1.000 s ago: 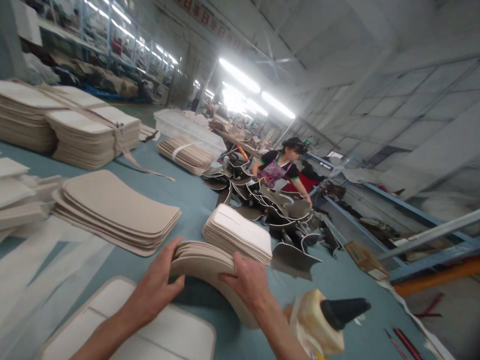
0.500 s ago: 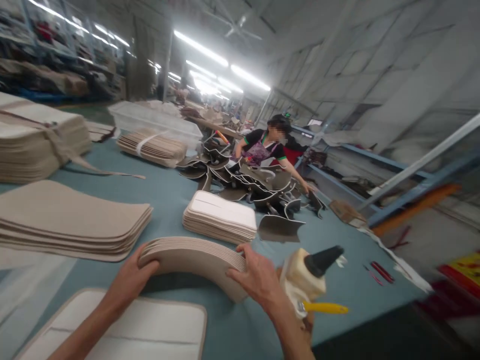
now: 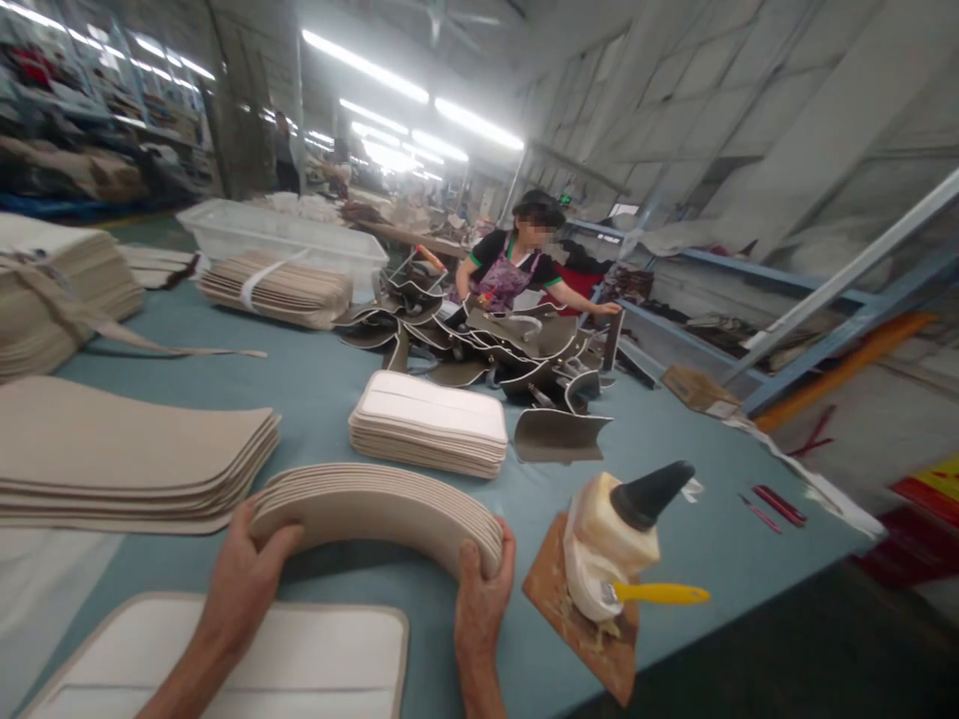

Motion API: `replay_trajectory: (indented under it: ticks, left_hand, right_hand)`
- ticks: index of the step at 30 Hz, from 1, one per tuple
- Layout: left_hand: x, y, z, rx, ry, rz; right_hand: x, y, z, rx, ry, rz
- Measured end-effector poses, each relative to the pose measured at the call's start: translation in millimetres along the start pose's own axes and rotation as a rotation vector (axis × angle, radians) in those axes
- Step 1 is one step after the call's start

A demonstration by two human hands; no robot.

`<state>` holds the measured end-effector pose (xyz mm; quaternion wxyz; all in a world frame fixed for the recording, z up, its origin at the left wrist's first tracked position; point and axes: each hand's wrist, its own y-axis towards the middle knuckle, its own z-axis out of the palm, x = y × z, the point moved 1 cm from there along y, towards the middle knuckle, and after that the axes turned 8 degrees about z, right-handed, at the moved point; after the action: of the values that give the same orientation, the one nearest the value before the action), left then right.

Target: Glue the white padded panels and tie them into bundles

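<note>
Between my hands is a stack of beige panels [image 3: 375,504], stood on edge and bent into an arch. My left hand [image 3: 251,564] is closed round its left end, thumb on the near face. At the right end my right hand [image 3: 483,584] grips the stack, with the thumb in front and the fingers behind. Just beyond lies a small pile of white-topped panels [image 3: 431,419]. A larger white panel with a beige border [image 3: 322,649] lies flat below my forearms. Larger beige panels [image 3: 127,439] are piled to the left.
A glue bottle with a black nozzle [image 3: 610,534] and a yellow-handled brush [image 3: 659,593] rest on a brown board [image 3: 546,579] at right. Dark curved pieces [image 3: 479,345] heap at the back, before a co-worker [image 3: 513,265]. A clear bin [image 3: 277,235] stands behind banded panels [image 3: 281,290].
My right hand has shifted from the stack's top edge down round its right end. The stack fans out a little more. The co-worker's hand has raised a dark piece upright.
</note>
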<state>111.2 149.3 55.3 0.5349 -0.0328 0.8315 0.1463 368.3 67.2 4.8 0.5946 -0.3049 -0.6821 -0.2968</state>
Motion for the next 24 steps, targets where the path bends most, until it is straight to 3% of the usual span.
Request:
replay_trajectory:
  ticks: [4, 7, 10, 14, 19, 21, 24]
  left_hand:
    - [-3.8, 3.7, 1.1, 0.073, -0.236, -0.036]
    - [-4.7, 9.9, 1.3, 0.123, -0.289, -0.021]
    - [-0.8, 16.3, 3.6, 0.116, -0.266, -0.035]
    - [8.4, 24.8, 6.6, 0.084, -0.187, -0.014]
    - [20.5, 33.2, 10.0, 0.057, -0.181, -0.047]
    - [24.3, 36.9, 9.9, 0.078, -0.187, -0.049]
    - [27.3, 44.1, 7.2, 0.12, -0.166, -0.069]
  right_hand:
    - [-4.7, 7.5, -5.4, 0.06, -0.028, -0.044]
    - [-13.6, 11.8, -5.2, 0.124, 0.011, 0.01]
    - [-18.2, 17.1, -1.7, 0.193, 0.048, 0.053]
    - [-18.6, 28.9, -1.7, 0.328, 0.076, -0.009]
    - [-20.0, 42.5, -4.6, 0.332, 0.054, 0.032]
    - [-17.6, 45.2, -6.3, 0.352, 0.062, 0.047]
    - [-10.4, 47.8, -9.4, 0.48, 0.119, 0.006]
